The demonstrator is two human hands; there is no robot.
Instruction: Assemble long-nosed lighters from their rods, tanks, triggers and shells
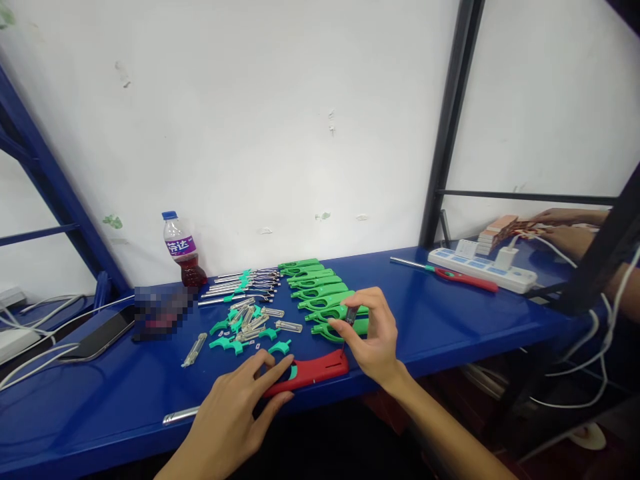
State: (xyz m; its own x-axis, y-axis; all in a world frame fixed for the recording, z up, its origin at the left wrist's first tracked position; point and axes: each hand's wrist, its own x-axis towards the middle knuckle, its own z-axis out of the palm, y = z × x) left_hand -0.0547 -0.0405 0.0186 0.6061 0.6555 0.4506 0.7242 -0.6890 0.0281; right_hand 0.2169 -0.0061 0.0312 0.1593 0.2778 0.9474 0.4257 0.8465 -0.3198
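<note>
Near the table's front edge lies a red long-necked lighter (pixel 323 373) with a green trigger, its metal tube (pixel 181 416) sticking out left of my wrist. Fingers and thumb of my left hand (pixel 245 397) are closed around its handle, steadying it. My right hand (pixel 375 337) pinches a small screwdriver (pixel 351 315) by its dark handle. The thin shaft points down to the right end of the red handle; the tip's exact seat is too small to make out. Behind the hands are green handle shells (pixel 320 291), clear fuel tanks (pixel 289 327) and green triggers (pixel 280 347).
Metal lighter tubes with wires (pixel 225 291) lie behind the loose parts. At left stand a drink bottle (pixel 183 250) and a phone (pixel 103 333). A second red lighter (pixel 465 279) and a power strip (pixel 515 275) lie right. Another person's hands (pixel 565 227) show beyond the frame post.
</note>
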